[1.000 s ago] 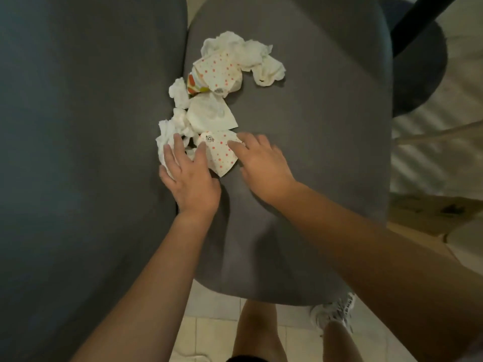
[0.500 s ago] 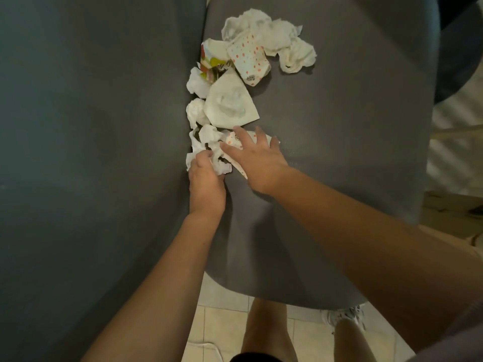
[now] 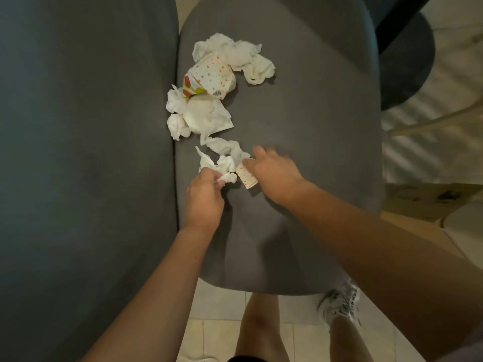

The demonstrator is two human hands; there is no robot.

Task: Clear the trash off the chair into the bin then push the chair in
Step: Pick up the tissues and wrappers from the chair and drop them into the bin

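Note:
A grey chair seat (image 3: 300, 126) carries a trail of trash. Crumpled white tissues (image 3: 235, 54) lie at the far end beside a dotted paper cup (image 3: 213, 74). A flattened white wrapper (image 3: 206, 117) sits in the middle with small tissue balls (image 3: 176, 124) to its left. Nearest me, my left hand (image 3: 205, 197) pinches a crumpled tissue (image 3: 224, 168). My right hand (image 3: 274, 171) rests with loose fingers on a small dotted paper piece (image 3: 247, 176). No bin is in view.
The chair's grey backrest (image 3: 78, 152) fills the left side. A dark round base and pole (image 3: 402, 53) stand at the upper right, and a cardboard piece (image 3: 423, 199) lies on the floor to the right. My legs and a sneaker (image 3: 339, 304) are below the seat's front edge.
My left hand has closed on the near tissue and drawn it back from the pile. My right hand has shifted right over the dotted paper piece.

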